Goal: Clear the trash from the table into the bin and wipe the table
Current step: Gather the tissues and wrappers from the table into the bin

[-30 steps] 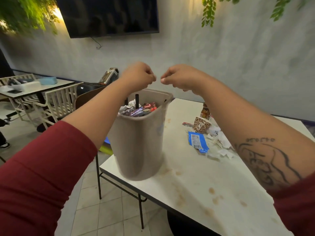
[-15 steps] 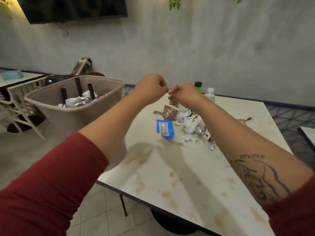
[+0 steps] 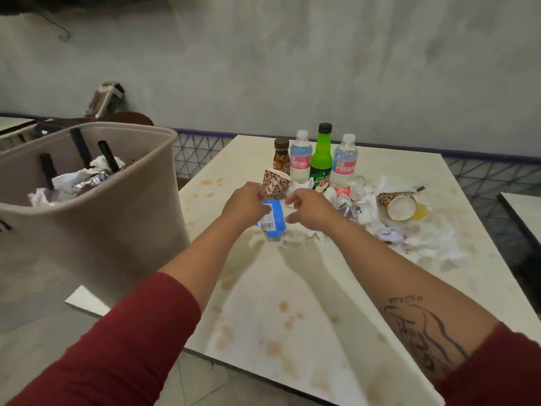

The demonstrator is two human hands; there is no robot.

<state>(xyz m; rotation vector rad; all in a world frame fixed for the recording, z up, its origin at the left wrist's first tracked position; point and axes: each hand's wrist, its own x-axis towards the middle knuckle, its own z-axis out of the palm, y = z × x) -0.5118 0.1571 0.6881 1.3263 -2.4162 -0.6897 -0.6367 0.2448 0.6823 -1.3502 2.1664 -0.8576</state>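
A beige bin holding wrappers and black straws stands at the table's left corner. The white table is spotted with brown stains. A blue wrapper with a barcode sits just above the tabletop, and my left hand grips its upper left corner. My right hand hovers at the wrapper's right edge with fingers and thumb apart. Crumpled tissues and torn paper lie to the right of my hands.
Behind my hands stand a leopard-print cup, a brown bottle, two water bottles and a green soda bottle. A second leopard cup lies on its side by a yellow spill.
Both hands dropped from mid-air, fists together, down to the blue wrapper on the table. My view swung right and downward, so the bin now sits at the left edge.
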